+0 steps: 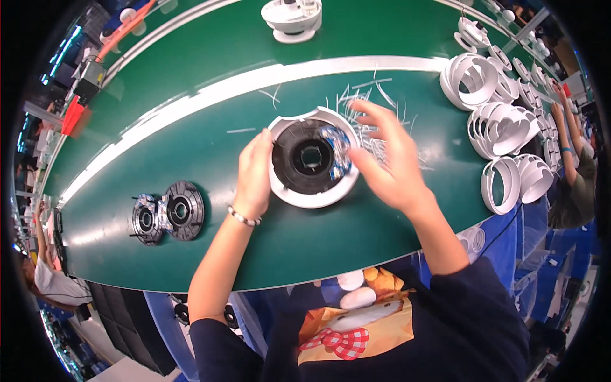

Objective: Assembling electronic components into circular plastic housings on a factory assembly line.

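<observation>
A white round housing (pixel 316 202) sits in front of me over the green table, with a notch in its upper rim. Inside it lies a black disc-shaped part (pixel 289 167) with a round hole in the middle. A blue circuit board (pixel 339 153) with wires covers the disc's right side. My left hand (pixel 255 172) grips the housing's left rim, fingers pressed together. On the right side, my right hand (pixel 389 156) is open with its fingers spread. Its thumb is close to the circuit board, slightly blurred; whether it touches cannot be told.
Thin white strips (pixel 375 148) are scattered beyond my right hand. Two black discs with boards (pixel 184 210) lie at left. White rings (pixel 470 79) are stacked along the right edge. A white assembled unit (pixel 291 22) stands on the far belt. Other people work at both sides.
</observation>
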Action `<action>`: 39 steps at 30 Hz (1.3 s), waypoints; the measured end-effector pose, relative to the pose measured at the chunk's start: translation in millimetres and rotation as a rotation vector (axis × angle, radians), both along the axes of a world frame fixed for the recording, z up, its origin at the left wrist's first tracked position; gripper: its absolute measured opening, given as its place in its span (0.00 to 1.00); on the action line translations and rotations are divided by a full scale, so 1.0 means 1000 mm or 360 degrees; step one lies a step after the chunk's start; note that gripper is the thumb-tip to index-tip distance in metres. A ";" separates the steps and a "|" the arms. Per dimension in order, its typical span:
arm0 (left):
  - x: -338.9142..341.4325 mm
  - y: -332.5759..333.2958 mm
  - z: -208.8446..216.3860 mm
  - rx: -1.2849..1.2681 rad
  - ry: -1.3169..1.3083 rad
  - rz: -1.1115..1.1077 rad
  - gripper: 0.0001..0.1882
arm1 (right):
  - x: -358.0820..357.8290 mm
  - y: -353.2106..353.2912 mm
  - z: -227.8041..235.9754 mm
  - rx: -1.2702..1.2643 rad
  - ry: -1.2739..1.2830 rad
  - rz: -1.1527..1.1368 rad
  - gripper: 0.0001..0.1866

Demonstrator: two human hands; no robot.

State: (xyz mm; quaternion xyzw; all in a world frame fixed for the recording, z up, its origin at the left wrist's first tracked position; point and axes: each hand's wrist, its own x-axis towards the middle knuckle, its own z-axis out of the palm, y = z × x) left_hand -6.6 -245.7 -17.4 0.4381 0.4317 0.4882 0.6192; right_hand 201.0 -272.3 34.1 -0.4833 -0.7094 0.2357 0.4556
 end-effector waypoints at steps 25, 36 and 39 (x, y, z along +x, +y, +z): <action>-0.152 0.091 0.065 0.0385 0.0835 0.0568 0.23 | 0.199 -0.114 -0.022 -0.0341 -0.1026 -0.1146 0.16; -0.179 -0.075 0.099 0.0447 0.1916 0.0467 0.22 | 0.229 -0.119 -0.047 -0.0403 -0.0870 -0.1397 0.13; -0.174 -0.077 0.081 0.0593 0.2461 0.0157 0.29 | 0.232 -0.116 -0.041 -0.0320 -0.0960 -0.1487 0.12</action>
